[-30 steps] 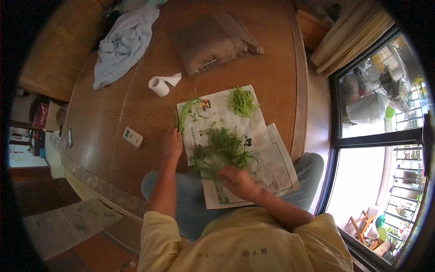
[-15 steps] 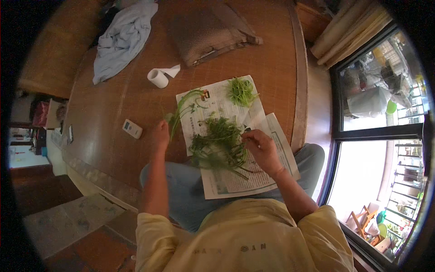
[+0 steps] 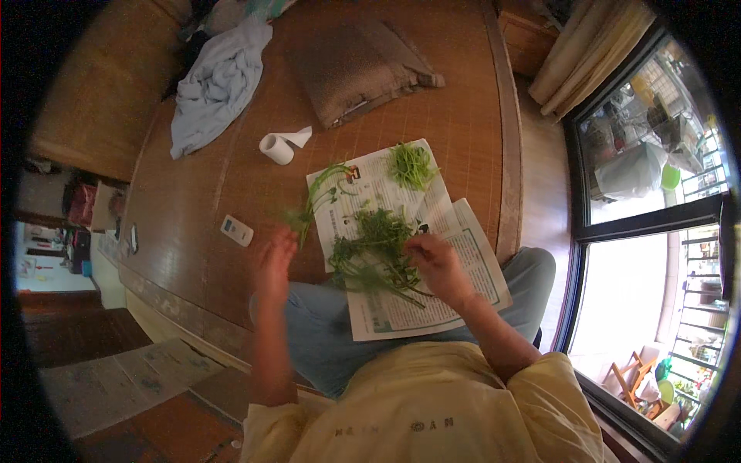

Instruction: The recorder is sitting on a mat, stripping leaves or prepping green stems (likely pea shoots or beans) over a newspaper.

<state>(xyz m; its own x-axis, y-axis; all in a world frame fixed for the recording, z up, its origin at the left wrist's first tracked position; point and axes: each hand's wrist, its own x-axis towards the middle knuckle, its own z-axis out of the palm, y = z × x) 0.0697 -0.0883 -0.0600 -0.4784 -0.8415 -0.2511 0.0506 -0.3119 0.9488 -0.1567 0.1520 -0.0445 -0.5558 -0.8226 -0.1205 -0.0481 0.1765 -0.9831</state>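
Loose greens rest on overlapping printed paper sheets [image 3: 471, 301]: a dark leafy pile [image 3: 370, 231] in the middle, a pale-green bunch [image 3: 411, 166] at the upper right, and long stems [image 3: 316, 197] along the left edge. My left hand [image 3: 278, 251] is just below those left stems, smeared by motion; whether it grips any is unclear. My right hand [image 3: 424, 247] has its fingertips pinched on the right side of the dark pile.
A white paper roll [image 3: 279, 148], brown cushion [image 3: 359, 69], pale-blue cloth [image 3: 212, 92] and white remote [image 3: 236, 231] lie on the wooden platform [image 3: 185, 216]. My jean-clad legs [image 3: 529, 282] frame the papers. A dark-framed window [image 3: 621, 285] stands at the right.
My right hand moved up from the pile's lower edge to its right side. My left hand dropped, rose, then came lower and closer to the left stems, its fingers now blurred.
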